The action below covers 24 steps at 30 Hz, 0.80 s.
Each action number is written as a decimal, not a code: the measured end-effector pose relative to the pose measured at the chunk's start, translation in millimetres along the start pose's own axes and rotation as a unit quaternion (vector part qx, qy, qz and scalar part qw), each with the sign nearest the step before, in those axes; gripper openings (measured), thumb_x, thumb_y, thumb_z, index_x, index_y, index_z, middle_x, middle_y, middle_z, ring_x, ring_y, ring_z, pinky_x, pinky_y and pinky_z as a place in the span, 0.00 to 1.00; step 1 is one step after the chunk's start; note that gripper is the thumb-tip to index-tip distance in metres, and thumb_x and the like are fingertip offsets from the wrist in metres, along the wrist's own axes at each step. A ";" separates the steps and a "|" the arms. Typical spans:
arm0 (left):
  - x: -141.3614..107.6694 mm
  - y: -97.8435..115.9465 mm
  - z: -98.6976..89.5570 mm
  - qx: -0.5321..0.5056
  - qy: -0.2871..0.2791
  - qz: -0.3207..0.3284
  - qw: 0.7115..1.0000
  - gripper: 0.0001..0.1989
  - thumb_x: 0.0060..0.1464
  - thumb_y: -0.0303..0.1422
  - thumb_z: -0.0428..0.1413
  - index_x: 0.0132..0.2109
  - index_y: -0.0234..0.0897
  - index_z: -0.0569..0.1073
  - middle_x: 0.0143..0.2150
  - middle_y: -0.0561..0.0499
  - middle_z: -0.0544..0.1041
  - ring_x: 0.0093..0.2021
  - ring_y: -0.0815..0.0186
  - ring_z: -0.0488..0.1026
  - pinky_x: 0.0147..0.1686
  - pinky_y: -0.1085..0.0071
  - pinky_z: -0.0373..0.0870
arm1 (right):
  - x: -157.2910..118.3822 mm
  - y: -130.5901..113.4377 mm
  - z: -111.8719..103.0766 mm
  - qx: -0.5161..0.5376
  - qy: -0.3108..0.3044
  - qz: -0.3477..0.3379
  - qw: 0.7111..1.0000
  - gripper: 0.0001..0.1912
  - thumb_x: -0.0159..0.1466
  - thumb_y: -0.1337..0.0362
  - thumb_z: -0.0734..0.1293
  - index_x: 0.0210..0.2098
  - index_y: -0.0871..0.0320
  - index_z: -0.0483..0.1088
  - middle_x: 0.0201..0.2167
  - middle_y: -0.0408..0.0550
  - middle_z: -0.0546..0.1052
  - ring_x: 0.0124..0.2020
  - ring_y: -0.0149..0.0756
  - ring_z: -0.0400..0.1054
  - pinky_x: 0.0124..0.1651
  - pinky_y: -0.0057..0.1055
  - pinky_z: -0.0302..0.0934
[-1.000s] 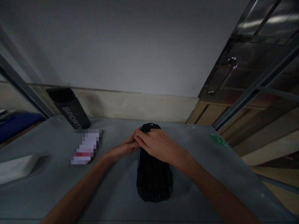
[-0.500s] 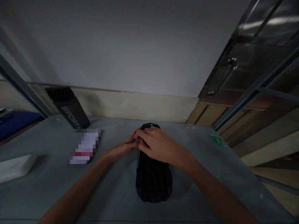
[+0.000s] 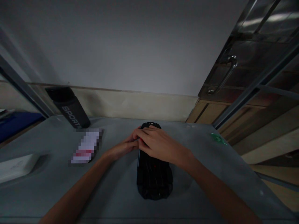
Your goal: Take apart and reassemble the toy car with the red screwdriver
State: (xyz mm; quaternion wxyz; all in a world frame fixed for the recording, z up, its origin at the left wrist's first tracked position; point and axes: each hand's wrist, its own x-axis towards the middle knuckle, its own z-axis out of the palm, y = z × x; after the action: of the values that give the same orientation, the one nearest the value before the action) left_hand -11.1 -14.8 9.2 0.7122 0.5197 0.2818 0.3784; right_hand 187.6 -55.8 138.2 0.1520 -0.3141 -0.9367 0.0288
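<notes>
A long black object, shaped like a toy car (image 3: 154, 177), lies lengthwise in front of me on the grey table (image 3: 112, 196). Its near end is broad, with bulges at both sides. My left hand (image 3: 127, 145) is at its far left edge, fingers closed against the side. Across its top reaches my right hand (image 3: 156, 141), with curled fingers meeting the left fingertips at that same edge. A tiny spot of red shows between the fingers. The right hand hides much of the car's far half, and the exact fingertip contact is hard to see.
A dark bottle (image 3: 72, 109) marked SPORT stands back left. Nearer lies a blurred-out phone-like thing (image 3: 86, 146), with a white object (image 3: 18, 168) at the left edge. Some green plastic (image 3: 218, 138) lies on the right. Behind are a wall (image 3: 130, 105) and metal posts (image 3: 243, 99).
Both hands stay at the same edge of the car, with only a slight shift of the fingers. The red spot between the fingers now shows. The view has shifted very slightly.
</notes>
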 end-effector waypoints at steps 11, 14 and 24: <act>3.4 -3.1 -5.9 0.019 -0.028 -0.016 0.999 0.42 0.59 0.35 0.64 0.77 0.53 0.59 0.72 0.48 0.70 0.73 0.49 0.64 0.69 0.54 0.61 | 0.9 -2.3 5.5 -0.046 0.018 0.017 0.999 0.10 0.78 0.68 0.60 0.50 0.60 0.73 0.46 0.53 0.83 0.48 0.42 0.76 0.57 0.39 0.61; 4.3 -6.2 -9.0 0.019 -0.035 -0.011 0.999 0.44 0.61 0.36 0.63 0.78 0.53 0.54 0.75 0.47 0.66 0.74 0.48 0.62 0.71 0.51 0.59 | 1.3 -1.2 6.3 -0.044 0.007 0.011 0.999 0.11 0.79 0.67 0.59 0.52 0.60 0.73 0.43 0.52 0.83 0.45 0.41 0.76 0.53 0.38 0.63; 1.2 -3.4 -6.9 0.026 -0.018 -0.016 0.999 0.42 0.61 0.36 0.63 0.77 0.51 0.58 0.72 0.47 0.70 0.74 0.47 0.64 0.70 0.52 0.60 | 1.6 -5.6 7.2 -0.048 0.008 0.025 0.999 0.11 0.78 0.68 0.59 0.51 0.60 0.73 0.41 0.53 0.83 0.42 0.41 0.77 0.50 0.37 0.63</act>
State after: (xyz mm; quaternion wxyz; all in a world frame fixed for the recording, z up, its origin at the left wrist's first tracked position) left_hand -15.1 -10.8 3.9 0.7093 0.5399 0.2870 0.3506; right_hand 181.0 -59.0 132.6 0.1431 -0.3447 -0.9276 -0.0145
